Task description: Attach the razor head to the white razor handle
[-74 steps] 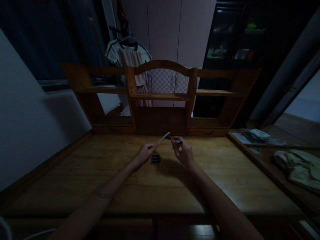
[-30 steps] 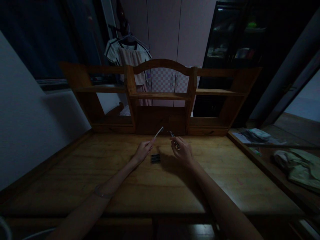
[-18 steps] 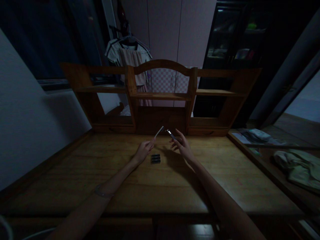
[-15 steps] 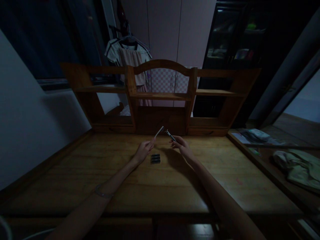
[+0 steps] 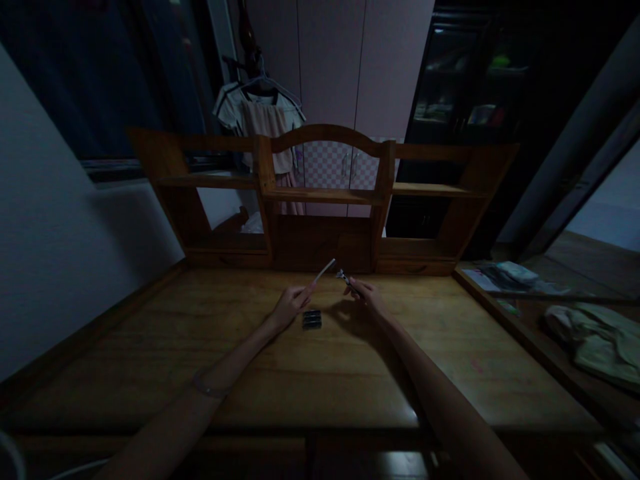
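Pale stick (image 5: 325, 269) in left grip (image 5: 290, 306)

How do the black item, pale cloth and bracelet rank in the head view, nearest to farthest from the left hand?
1. Black item: on the desk, just right of the left hand.
2. Bracelet: lower left, on the same arm.
3. Pale cloth: far right, beyond the desk's edge.

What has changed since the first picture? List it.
The right hand has turned the tool steeper, its tip now visibly apart from the stick. Nothing was taken or let go: the left hand still holds the stick, and the black pack stays on the desk.
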